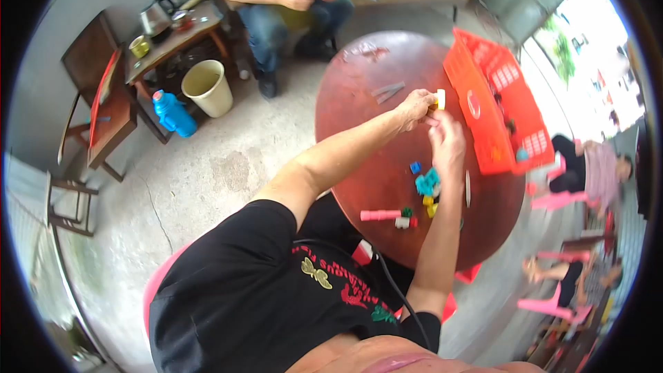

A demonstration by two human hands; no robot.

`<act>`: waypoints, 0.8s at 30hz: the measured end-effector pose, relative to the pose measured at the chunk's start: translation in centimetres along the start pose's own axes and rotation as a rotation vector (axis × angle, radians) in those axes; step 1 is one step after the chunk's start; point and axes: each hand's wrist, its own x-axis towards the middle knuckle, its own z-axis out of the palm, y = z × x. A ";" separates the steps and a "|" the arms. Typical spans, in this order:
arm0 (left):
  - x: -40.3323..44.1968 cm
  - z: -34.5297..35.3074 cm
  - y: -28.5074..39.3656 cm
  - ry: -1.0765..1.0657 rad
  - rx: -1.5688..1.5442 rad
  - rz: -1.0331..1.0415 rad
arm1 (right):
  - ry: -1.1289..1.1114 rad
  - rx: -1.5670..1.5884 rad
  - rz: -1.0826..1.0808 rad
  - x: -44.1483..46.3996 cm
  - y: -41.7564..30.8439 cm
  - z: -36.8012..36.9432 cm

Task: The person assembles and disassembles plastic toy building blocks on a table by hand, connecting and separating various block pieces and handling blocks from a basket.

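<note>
My left hand (414,109) reaches over the round table and pinches a small yellow and white plastic piece (440,99), perhaps a toy block. Just below it, my right hand (449,139) has its fingers closed close to the left fingertips; what they hold is hidden. Near my right forearm on the tabletop lie a blue block (415,167), teal blocks (427,182), yellow blocks (431,207), a pink stick of blocks (380,215) and a white block (402,222) beside green and red ones.
The dark red round table (359,145) bears a red plastic crate (476,121) on its right, holding small pieces. Grey strips (388,90) lie farther back. A person (283,7) sits opposite with a pink piece in the hands. A cream bucket (208,90) and blue flask (174,114) stand left.
</note>
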 end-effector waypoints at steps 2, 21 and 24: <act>1.0 -1.4 3.4 0.091 -0.182 -0.104 | -0.245 0.068 -0.077 -0.9 -2.4 0.7; -8.0 3.2 4.1 -0.549 0.372 0.134 | 0.095 0.559 0.254 2.6 -6.0 -11.5; -8.7 3.4 4.5 -0.528 0.137 0.255 | -0.257 0.373 0.507 -0.2 -2.6 -9.3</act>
